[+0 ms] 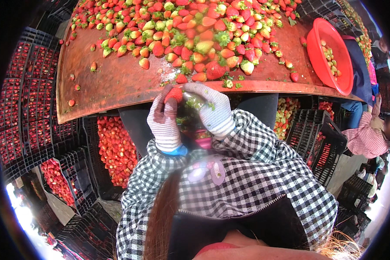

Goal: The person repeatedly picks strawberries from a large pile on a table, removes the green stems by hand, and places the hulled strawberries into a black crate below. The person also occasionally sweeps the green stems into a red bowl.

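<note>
A red strawberry [174, 95] is gripped between the thumb and fingers of my left hand [165, 117], in a striped knit glove stained dark at the fingertips. Close beside it, my right hand [216, 109] wears a similar pale glove with its fingers curled toward the berry. Blurred green leaf bits [195, 102] show by the right fingers; whether that hand grips anything is hidden. Both hands are at the near edge of a reddish table [117, 81]. Just beyond them lies a large heap of strawberries [185, 39], red to pale green, many with leafy caps.
A red plastic basin [315, 61] holding pale pieces stands at the table's right end. Black crates [91, 156] of strawberries flank my legs, with stacked crates [27, 94] at far left. A pink object [203, 139] is below my hands. Another person's checked sleeve [365, 136] appears at right.
</note>
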Motion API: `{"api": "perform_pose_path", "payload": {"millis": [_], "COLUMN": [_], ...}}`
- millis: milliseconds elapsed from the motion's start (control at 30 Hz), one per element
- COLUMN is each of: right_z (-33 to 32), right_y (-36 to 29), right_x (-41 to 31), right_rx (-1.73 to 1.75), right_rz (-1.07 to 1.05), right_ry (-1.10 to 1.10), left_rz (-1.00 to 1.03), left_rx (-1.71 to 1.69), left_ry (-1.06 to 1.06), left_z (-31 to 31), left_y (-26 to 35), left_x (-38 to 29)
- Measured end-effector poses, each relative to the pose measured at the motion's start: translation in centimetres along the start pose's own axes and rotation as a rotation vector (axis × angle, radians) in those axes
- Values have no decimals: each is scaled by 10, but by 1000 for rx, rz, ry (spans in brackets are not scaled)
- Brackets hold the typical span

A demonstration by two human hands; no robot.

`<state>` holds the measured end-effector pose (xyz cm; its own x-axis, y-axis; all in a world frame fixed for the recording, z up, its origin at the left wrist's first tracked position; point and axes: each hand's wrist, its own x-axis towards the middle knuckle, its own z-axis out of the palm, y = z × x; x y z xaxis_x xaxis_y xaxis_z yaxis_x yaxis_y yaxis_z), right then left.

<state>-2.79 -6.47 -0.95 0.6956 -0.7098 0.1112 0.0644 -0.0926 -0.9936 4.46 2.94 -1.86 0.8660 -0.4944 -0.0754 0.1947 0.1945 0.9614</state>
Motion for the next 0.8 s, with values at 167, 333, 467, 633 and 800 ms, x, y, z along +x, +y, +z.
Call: {"api": "perform_pose_path", "payload": {"millis": [167,333,467,633,800], "right_z": [-4,-6,-10,-18,-19], "right_y": [5,3,13,43,45], "right_x": [1,4,-6,-16,-17], "right_rx": [22,452,505,-146,-378], "right_rz": [21,393,586,252,108], "right_ry": [17,-71,-209,-384,-402], "left_rz": [-53,-363,-231,54,651], "left_rx": [-12,-626,-847,1230,1351], "left_ry": [-52,-164,-250,543,-132], "left_z": [-8,-42,-103,-164,-45], "left_y": [-5,-25,-9,46,8], "left_x": [-4,4,14,24,46]}}
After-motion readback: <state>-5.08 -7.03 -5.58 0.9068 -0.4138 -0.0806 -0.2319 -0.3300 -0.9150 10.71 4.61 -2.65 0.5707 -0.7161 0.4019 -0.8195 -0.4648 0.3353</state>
